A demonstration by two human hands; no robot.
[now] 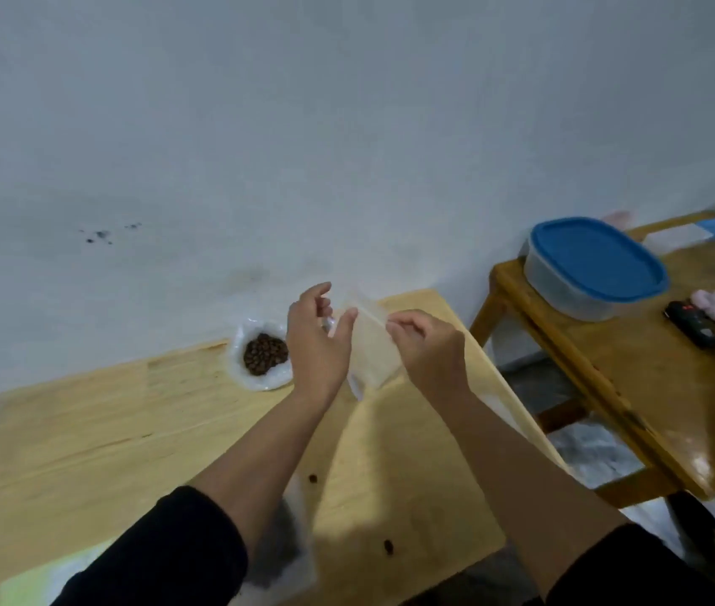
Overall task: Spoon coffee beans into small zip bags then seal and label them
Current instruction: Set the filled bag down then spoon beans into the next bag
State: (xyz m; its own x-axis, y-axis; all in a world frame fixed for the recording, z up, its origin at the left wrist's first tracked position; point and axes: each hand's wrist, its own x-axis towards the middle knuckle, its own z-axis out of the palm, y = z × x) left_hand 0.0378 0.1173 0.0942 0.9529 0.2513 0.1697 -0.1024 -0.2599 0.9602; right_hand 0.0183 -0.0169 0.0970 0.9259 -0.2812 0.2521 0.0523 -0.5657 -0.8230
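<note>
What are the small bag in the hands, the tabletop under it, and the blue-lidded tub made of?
Small bag: thin clear plastic film, slightly frosted; the table shows through it.
Tabletop: pale wood or wood-look board, matte, with visible grain lines; which one is unclear.
Tub: translucent grey plastic walls, with an opaque blue lid, smooth and probably plastic too.

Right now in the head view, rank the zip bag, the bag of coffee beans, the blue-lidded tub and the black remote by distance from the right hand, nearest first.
1. Zip bag: pinched by the right hand, between both hands.
2. Bag of coffee beans: past the left hand, by the wall.
3. Blue-lidded tub: on the side table, right.
4. Black remote: farther right, same table.
</note>
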